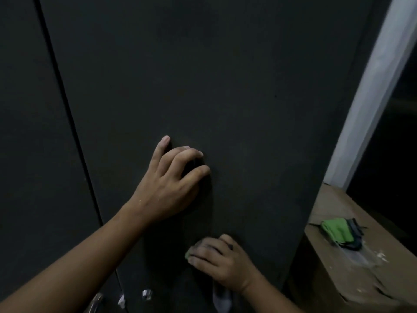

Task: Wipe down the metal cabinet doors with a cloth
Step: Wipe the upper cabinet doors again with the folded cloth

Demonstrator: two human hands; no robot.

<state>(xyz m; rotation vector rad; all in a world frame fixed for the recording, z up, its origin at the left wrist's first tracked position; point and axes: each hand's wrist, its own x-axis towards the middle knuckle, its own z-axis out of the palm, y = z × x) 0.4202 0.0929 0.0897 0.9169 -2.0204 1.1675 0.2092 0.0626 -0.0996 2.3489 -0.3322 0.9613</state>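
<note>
Door: dark matt metal panel, fills most of my view, upright, with a second door to its left across a thin vertical seam. Light is poor; I cannot see dust or streaks on the surface.

Cloth: only a small green edge shows, under the fingertips of my right hand, low on the door. A pale strip hanging below the wrist may be more of it; cannot tell.

Right hand: fingers together and curled over the cloth, pressing it flat on the panel.

Left hand: on the door above and to the left, bare, fingers spread and bent, tips and heel of the palm touching the metal. I read it as a brace.

Step in hand, my judgement: wiping the lower part of this door. To do it well: keep the cloth flat under the whole palm, run overlapping strokes, work towards the seam and the right edge, and shift the brace off patches already wiped so it leaves no prints.

Handle and round lock glint at the bottom; wipe round them.

Right of the door: brown ledge with a folded green rag, well apart.
</note>
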